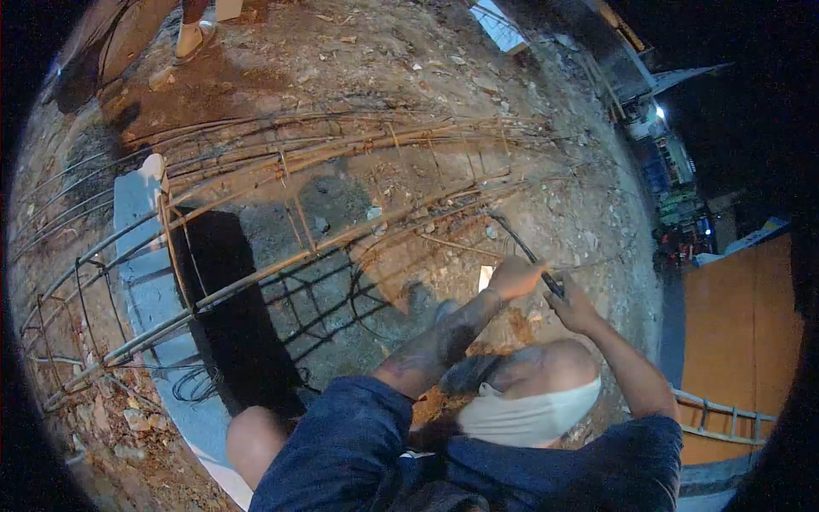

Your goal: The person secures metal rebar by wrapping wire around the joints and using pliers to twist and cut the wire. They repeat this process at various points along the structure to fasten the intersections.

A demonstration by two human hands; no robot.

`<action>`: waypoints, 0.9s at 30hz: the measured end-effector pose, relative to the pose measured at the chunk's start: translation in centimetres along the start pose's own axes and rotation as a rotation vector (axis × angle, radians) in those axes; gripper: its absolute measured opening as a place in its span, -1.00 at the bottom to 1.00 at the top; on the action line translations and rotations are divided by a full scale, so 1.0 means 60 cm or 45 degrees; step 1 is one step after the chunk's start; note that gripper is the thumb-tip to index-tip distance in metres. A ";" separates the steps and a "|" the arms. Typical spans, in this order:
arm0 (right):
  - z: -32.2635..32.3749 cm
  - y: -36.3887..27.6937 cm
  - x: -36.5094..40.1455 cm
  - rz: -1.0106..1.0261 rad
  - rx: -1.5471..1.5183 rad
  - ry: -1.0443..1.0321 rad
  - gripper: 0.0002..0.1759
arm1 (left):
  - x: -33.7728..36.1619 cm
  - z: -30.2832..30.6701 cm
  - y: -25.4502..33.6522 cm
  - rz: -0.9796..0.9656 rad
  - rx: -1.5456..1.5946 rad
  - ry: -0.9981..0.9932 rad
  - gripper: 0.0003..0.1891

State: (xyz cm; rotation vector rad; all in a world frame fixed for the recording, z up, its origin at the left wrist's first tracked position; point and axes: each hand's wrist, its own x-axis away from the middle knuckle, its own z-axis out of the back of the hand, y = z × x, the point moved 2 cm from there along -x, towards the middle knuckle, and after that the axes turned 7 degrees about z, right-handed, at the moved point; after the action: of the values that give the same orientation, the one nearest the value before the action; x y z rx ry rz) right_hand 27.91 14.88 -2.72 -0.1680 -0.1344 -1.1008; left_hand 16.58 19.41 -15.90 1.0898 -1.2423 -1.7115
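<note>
My right hand (577, 309) is closed around the lower end of a long dark bar tool (531, 253). The tool slants up and left, and its far end lies near the ends of the rebar cage (375, 224). My left hand (517, 278) is closed just left of the tool, by its lower part. A thin rusty rod (461, 247) runs to the left hand's fingers; whether they grip it or the tool is hidden. The long bars of the cage, joined by square stirrups, stretch leftward in front of me.
A pale block or beam (141, 256) supports the cage at left, beside a dark shadow. More rebar lies behind. Another person's foot (194, 38) is at top left. An orange panel (738, 324) stands at right. Rubble covers the ground.
</note>
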 end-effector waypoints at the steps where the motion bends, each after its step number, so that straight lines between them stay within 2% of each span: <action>1: -0.011 0.007 0.002 -0.150 -0.242 -0.099 -0.62 | 0.035 0.026 0.025 0.115 0.190 0.400 -0.64; 2: -0.023 0.012 0.007 -0.306 -0.491 -0.199 -0.64 | 0.068 0.053 0.044 0.225 0.363 0.794 -0.57; 3: -0.020 -0.015 0.019 -0.370 -0.510 -0.198 -0.69 | 0.086 0.081 0.053 0.301 -0.045 0.988 -0.41; 4: -0.044 0.006 0.015 -0.366 -0.546 -0.205 -0.69 | 0.079 0.091 0.024 0.318 -0.076 0.976 -0.41; 6: -0.106 0.050 0.017 -0.474 -1.054 -0.250 -0.74 | 0.075 0.109 -0.031 0.085 -0.170 1.355 -0.37; 7: -0.100 0.035 0.016 -0.391 -1.107 -0.274 -0.76 | 0.072 0.120 -0.055 0.090 -0.205 1.363 -0.37; 9: -0.114 0.047 -0.011 -0.304 -1.291 -0.323 -0.74 | 0.066 0.116 -0.119 0.680 0.713 0.288 -0.42; 10: -0.131 0.057 -0.022 -0.250 -1.455 -0.362 -0.71 | 0.069 0.124 -0.136 0.723 0.685 0.300 -0.42; 11: -0.208 0.147 -0.044 0.107 -1.133 -0.257 -0.67 | 0.076 0.113 -0.166 0.912 0.491 0.243 -0.46; 12: -0.237 0.174 -0.059 -0.168 -1.306 -0.343 -0.64 | 0.072 0.124 -0.185 1.032 0.301 0.166 -0.49; 13: -0.241 0.179 -0.076 -0.052 -1.253 -0.331 -0.63 | 0.054 0.138 -0.184 0.689 0.731 -0.301 -0.56; 14: -0.236 0.186 -0.101 0.072 -1.194 -0.312 -0.62 | 0.052 0.131 -0.180 0.742 0.727 -0.300 -0.56; 15: -0.185 0.163 -0.131 0.018 -1.314 -0.552 -0.66 | 0.050 0.133 -0.171 0.933 0.755 -0.105 -0.61; 16: -0.205 0.179 -0.137 0.030 -1.345 -0.570 -0.66 | 0.046 0.137 -0.169 1.109 0.775 0.104 -0.65; 17: -0.228 0.198 -0.142 0.055 -1.531 -0.541 -0.69 | 0.050 0.135 -0.235 1.217 0.666 0.079 -0.68; 18: -0.232 0.202 -0.155 0.075 -1.716 -0.512 -0.72 | 0.047 0.138 -0.245 1.241 0.652 0.099 -0.68; 19: -0.207 0.208 -0.161 -0.139 -2.039 -0.623 -0.74 | 0.049 0.139 -0.253 1.247 0.684 0.236 -0.69; 20: -0.222 0.226 -0.168 -0.140 -2.063 -0.641 -0.74 | 0.050 0.139 -0.261 1.250 0.713 0.368 -0.71; 21: -0.247 0.251 -0.173 -0.014 -1.627 -0.701 -0.72 | 0.047 0.141 -0.280 1.178 0.604 0.508 -0.70; 22: -0.266 0.269 -0.179 0.107 -1.187 -0.738 -0.70 | 0.041 0.144 -0.262 1.197 0.592 0.510 -0.70; 24: -0.279 0.288 -0.196 0.125 -1.055 -0.660 -0.63 | 0.015 0.137 -0.210 1.172 0.926 0.347 -0.73; 26: -0.265 0.273 -0.226 -0.013 -0.846 -0.013 -0.58 | -0.031 0.130 -0.150 1.285 0.988 0.317 -0.73; 27: -0.246 0.254 -0.249 0.132 -1.015 0.063 -0.54 | -0.047 0.125 -0.138 1.201 0.994 0.188 -0.73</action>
State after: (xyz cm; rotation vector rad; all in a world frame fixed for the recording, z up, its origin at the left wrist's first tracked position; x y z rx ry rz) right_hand 35.22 31.69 -21.08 -0.8488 0.3641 -1.0046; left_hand 9.91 26.53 -22.03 0.7693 -1.9598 -0.4239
